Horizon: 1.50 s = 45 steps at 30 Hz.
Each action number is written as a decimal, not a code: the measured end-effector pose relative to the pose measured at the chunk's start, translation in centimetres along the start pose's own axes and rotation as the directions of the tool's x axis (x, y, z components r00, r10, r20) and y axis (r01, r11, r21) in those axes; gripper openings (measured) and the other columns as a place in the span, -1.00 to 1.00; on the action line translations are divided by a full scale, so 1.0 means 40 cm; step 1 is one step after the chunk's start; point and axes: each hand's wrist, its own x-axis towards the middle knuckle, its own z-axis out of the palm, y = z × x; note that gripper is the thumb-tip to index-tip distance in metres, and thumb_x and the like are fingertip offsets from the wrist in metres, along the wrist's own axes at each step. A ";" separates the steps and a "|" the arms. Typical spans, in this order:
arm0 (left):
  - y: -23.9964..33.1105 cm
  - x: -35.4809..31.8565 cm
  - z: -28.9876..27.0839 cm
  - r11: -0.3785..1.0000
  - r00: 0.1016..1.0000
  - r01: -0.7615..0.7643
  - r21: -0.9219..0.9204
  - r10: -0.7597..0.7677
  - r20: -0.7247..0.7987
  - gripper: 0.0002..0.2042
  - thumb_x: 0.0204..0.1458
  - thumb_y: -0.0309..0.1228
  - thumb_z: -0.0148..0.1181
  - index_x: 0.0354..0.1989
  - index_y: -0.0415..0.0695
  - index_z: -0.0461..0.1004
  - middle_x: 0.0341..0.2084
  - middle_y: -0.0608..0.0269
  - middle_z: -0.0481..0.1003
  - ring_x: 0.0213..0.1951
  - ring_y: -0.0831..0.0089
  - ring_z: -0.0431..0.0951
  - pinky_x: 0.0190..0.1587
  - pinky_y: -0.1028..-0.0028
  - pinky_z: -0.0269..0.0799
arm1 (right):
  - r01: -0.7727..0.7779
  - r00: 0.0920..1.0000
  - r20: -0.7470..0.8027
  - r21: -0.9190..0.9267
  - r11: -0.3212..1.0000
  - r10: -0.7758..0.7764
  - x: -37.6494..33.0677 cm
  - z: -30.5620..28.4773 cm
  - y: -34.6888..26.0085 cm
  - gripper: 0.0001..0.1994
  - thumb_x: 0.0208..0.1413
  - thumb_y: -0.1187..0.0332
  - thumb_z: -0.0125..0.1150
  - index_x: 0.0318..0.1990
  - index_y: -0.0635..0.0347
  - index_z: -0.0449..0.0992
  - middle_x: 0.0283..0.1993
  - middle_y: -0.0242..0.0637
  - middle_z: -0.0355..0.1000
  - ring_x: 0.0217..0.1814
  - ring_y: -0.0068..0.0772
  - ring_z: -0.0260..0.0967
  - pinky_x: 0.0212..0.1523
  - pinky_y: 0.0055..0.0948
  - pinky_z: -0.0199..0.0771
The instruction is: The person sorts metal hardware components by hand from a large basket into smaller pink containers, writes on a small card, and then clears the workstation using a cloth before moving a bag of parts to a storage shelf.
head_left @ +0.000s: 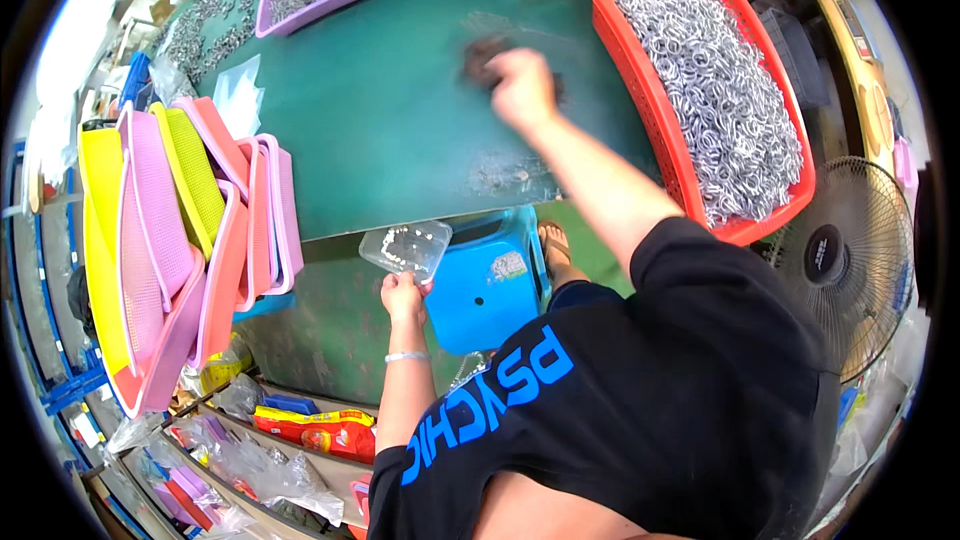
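My left hand (403,294) is closed on the rim of a clear plastic tub (420,252), held just beyond the table's near edge and above the floor. Small whitish bits lie inside the tub. Over on the green tabletop (400,130), my right hand (524,88) grips a dark brown thing (482,58) smeared by motion; its kind cannot be made out. Faint pale smudges mark the table around it.
A red basket (640,100) heaped with grey metal rings stands at the table's right. Nested colourful baskets (185,210) lean at the left. A purple basket (275,20) sits at the back. Below are a blue stool (475,290) and, at right, a fan (830,255).
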 end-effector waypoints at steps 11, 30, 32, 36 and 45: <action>-0.037 -0.027 0.027 0.999 0.991 -0.038 -0.027 0.041 0.126 -0.92 -0.08 -0.56 -0.09 -0.41 -0.30 0.23 -0.53 0.11 0.37 -0.63 0.38 0.41 -0.63 0.48 0.41 | 0.164 0.873 0.477 -0.097 0.982 -0.098 -0.388 0.072 -0.194 -0.94 -0.49 0.38 0.07 -0.72 0.12 0.39 -0.57 -0.24 0.33 -0.40 -0.15 0.26 -0.31 -0.24 0.25; -0.047 -0.012 0.016 0.992 0.999 0.008 -0.130 -0.003 0.035 -0.96 -0.06 -0.56 -0.08 -0.44 -0.26 0.26 -0.53 0.12 0.41 -0.64 0.43 0.41 -0.64 0.52 0.40 | -0.310 0.868 0.143 -0.591 0.745 0.475 0.109 0.109 0.144 -0.56 -0.07 0.41 -0.17 0.06 0.19 0.21 0.23 -0.19 -0.04 0.30 -0.14 -0.23 0.23 -0.19 -0.24; -0.065 0.002 0.012 0.992 1.000 0.007 -0.126 -0.003 0.028 -0.95 -0.08 -0.56 -0.06 -0.45 -0.26 0.25 -0.55 0.13 0.40 -0.65 0.41 0.41 -0.65 0.52 0.42 | -0.212 0.894 0.228 -0.542 0.813 0.385 0.163 0.200 0.173 -0.58 -0.05 0.40 -0.16 0.05 0.16 0.23 0.21 -0.22 -0.01 0.28 -0.17 -0.18 0.22 -0.24 -0.20; -0.062 0.013 0.038 0.986 0.999 0.034 -0.165 -0.036 -0.007 -0.92 -0.12 -0.56 0.01 -0.47 -0.25 0.24 -0.57 0.14 0.39 -0.67 0.41 0.40 -0.66 0.53 0.42 | 0.028 0.878 0.399 -0.594 0.804 0.264 0.298 0.278 0.207 -0.61 -0.09 0.38 -0.10 -0.01 0.11 0.29 0.17 -0.27 0.07 0.24 -0.22 -0.08 0.14 -0.26 -0.03; -0.097 0.027 0.017 0.967 0.991 0.038 -0.252 -0.068 -0.112 -0.90 -0.07 -0.52 -0.04 -0.43 -0.31 0.25 -0.59 0.10 0.39 -0.67 0.42 0.41 -0.67 0.53 0.39 | 0.424 0.734 0.512 0.166 0.890 -0.445 -0.032 0.475 -0.091 -0.77 -0.38 0.51 0.01 -0.44 0.20 0.48 -0.24 -0.23 0.38 -0.14 -0.20 0.29 -0.15 -0.32 0.32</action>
